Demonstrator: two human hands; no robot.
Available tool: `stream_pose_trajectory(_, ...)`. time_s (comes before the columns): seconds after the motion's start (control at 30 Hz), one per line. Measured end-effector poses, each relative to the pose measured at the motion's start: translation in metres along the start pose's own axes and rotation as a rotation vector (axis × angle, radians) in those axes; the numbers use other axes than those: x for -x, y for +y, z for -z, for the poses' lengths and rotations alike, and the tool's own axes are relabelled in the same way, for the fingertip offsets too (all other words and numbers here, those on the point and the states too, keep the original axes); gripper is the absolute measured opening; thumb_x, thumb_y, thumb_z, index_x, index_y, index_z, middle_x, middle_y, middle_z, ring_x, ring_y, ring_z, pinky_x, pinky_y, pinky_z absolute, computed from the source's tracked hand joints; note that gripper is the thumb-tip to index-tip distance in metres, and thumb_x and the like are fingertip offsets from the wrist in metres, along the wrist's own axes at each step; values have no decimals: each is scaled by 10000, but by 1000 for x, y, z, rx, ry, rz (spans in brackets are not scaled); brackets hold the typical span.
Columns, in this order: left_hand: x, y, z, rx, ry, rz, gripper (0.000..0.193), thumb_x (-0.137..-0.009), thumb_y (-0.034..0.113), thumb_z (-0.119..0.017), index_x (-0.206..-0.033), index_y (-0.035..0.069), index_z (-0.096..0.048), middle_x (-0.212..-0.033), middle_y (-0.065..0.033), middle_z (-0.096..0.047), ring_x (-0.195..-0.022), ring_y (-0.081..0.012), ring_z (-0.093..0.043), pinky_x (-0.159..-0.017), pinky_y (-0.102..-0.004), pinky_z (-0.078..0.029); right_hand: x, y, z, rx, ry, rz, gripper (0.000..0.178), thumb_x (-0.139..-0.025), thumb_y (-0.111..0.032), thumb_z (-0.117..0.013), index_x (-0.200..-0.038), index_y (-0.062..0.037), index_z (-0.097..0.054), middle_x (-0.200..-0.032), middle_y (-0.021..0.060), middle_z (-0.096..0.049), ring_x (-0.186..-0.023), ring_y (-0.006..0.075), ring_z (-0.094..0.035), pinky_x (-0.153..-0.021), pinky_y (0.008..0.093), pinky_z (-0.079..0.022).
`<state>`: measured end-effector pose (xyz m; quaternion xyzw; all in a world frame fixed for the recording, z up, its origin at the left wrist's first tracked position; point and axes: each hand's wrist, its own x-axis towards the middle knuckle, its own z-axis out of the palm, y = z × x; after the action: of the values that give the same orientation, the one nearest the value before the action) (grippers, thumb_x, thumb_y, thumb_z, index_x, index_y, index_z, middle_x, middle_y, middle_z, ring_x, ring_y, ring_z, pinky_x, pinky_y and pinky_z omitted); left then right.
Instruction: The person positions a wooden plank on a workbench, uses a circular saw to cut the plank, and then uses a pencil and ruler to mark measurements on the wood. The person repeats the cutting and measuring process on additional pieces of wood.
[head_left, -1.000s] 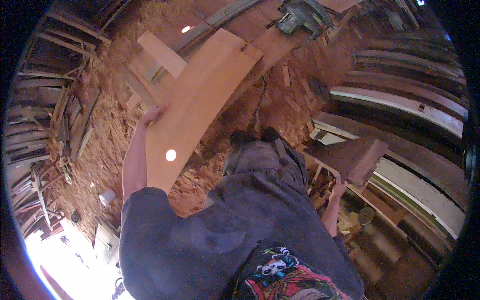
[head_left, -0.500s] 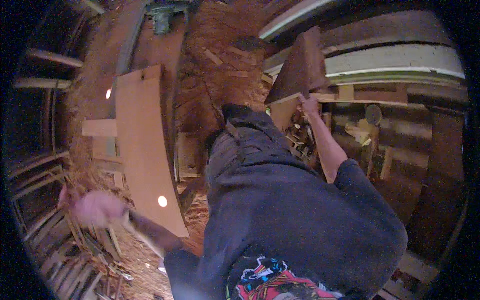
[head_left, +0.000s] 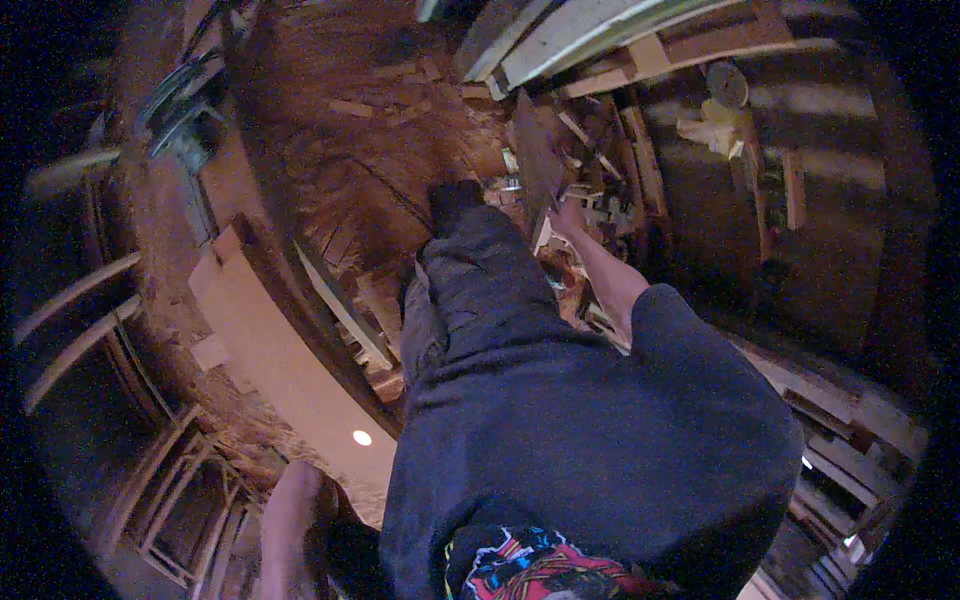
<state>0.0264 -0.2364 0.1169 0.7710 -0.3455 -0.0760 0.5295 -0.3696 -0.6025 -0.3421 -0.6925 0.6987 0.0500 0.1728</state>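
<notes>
1. The right hand (head_left: 567,215) is right of the person's legs, its fingers curled around the near end of a dark brown board (head_left: 540,150). The board stands nearly edge-on, reaching away toward the far side.
2. The left hand is out of view, so I cannot tell how open it is or whether it has hold of anything; only the bent left arm (head_left: 300,510) shows, at the near left.
3. Just right of the brown board is an open wooden bay (head_left: 641,150) holding a jumble of small pieces (head_left: 600,205), some pale; their kinds are too dark and blurred to tell.
4. Farther right, a round disc (head_left: 727,85) stands above a yellowish lump (head_left: 715,130).
5. On the left, a long pale board (head_left: 285,350) lies with a bright spot of light at its near end.
6. At the near left is a slatted frame (head_left: 165,475); its contents cannot be made out.
</notes>
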Motion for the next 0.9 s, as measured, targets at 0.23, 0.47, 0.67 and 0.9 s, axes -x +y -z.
stream_pose_trajectory(0.23, -31, 26, -50, -160, -139, 54, 501, -971, 458, -601, -1274, 62, -548, -1209, -102, -562, -1145, -243, -540, -1019, -388, -432, -18, -101, 14, 64, -529, 30, 567, -921, -519, -604, -1247, -61, -680, -1184, 252, -697, -1123, 438, -667, -955, 551, -531)
stream_pose_trajectory(0.47, -57, 45, -116, -333, -239, 195, 473, -960, 451, -615, -1244, 76, -561, -1178, -92, -570, -1114, -239, -548, -994, -383, -440, -94, -86, -98, 64, -569, -45, 558, -913, -496, -626, -1259, -61, -665, -1143, 221, -713, -1076, 396, -694, -930, 540, -546)
stream_pose_trajectory(0.67, -88, 41, -168, -456, -353, 310, 450, -951, 445, -627, -1219, 88, -572, -1152, -83, -576, -1088, -236, -555, -973, -379, -447, -126, -72, -200, 108, -625, -86, 544, -909, -474, -643, -1264, -61, -658, -1139, 215, -712, -1069, 390, -695, -922, 535, -548)
stream_pose_trajectory(0.9, -103, 21, -229, -554, -480, 397, 422, -940, 439, -642, -1189, 102, -585, -1120, -73, -583, -1058, -233, -563, -949, -374, -455, -154, -50, -323, 189, -611, -113, 531, -904, -447, -662, -1269, -62, -649, -1133, 208, -710, -1060, 383, -696, -911, 531, -552)
